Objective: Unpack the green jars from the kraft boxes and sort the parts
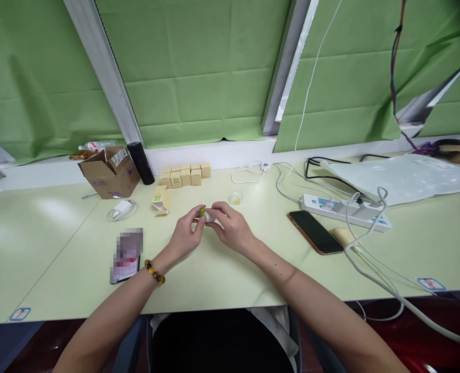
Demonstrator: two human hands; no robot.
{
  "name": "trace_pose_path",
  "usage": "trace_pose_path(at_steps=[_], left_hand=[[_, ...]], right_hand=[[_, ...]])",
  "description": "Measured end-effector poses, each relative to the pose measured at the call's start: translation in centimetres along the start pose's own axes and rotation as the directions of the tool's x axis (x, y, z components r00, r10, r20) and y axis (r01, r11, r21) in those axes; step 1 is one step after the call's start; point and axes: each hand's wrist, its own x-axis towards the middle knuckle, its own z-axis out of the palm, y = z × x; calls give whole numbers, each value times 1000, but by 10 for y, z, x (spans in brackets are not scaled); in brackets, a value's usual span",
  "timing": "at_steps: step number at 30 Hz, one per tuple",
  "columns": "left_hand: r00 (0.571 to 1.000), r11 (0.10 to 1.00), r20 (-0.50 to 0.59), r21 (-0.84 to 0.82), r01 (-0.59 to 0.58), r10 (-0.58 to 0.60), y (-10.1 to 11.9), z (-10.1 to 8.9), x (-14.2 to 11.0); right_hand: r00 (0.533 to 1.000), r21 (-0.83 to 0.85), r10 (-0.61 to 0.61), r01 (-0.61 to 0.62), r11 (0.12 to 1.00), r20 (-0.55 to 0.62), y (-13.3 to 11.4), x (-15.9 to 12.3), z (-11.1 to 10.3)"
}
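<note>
My left hand and my right hand meet over the middle of the pale green table. Together their fingertips pinch a small object, yellow-green at its left end and whitish at its right. Both hands are closed around it, and I cannot make out what it is. A beaded bracelet circles my left wrist. Behind the hands stands a row of several small tan boxes. One more small box lies open on its side to the left. A tiny clear container sits just beyond my right hand.
An open cardboard carton and a black cylinder stand at the back left. A white charger and a blurred card lie left. A phone, a power strip with cables and a plastic sheet fill the right.
</note>
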Motion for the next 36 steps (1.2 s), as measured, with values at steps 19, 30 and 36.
trace_pose_path(at_steps=[19,30,36], left_hand=[[999,938,-26,342,46,-40,4,1,1],[997,1000,71,21,14,-15,-5,-8,8],[991,990,-54,57,127,-124,-23,-11,14]], right_hand=[[997,-92,39,-33,995,64,-13,3,9],[970,344,241,-228,911,3,-3,3,11],[897,390,422,-346,853,-129,27,24,5]])
